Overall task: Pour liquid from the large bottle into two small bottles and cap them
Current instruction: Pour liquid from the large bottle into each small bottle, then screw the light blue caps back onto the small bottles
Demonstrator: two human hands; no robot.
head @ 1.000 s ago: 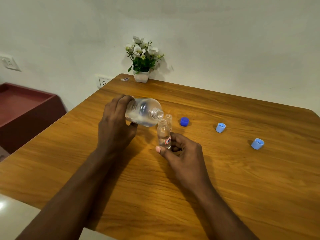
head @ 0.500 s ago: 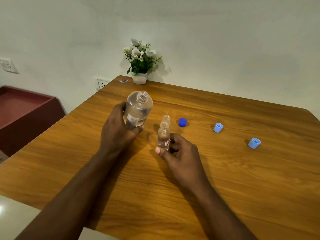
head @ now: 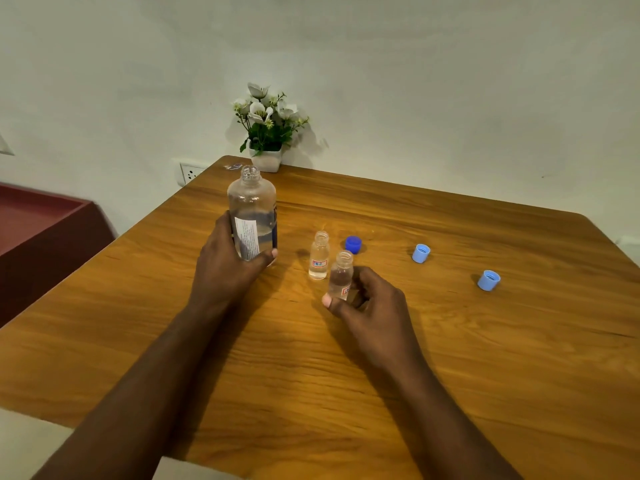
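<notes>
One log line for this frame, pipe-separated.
left hand: grips large bottle, upright, uncapped | right hand: holds near small bottle | far small bottle: standing free, uncapped | three caps: loose on table

table (head: 450, 341), contents: large bottle (head: 252, 209) upright at left, in left hand (head: 225, 268); rear small bottle (head: 319, 256) to its right, standing free; front small bottle (head: 341, 275) just right of and before it, in right hand (head: 370, 303); first cap (head: 353, 244) behind both; second cap (head: 421, 253) and third cap (head: 488, 280) further right, apart; flower pot (head: 266, 159) at far edge.

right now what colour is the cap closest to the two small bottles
Dark blue cap, darker than the two light blue caps to its right; seen in the head view.
</notes>
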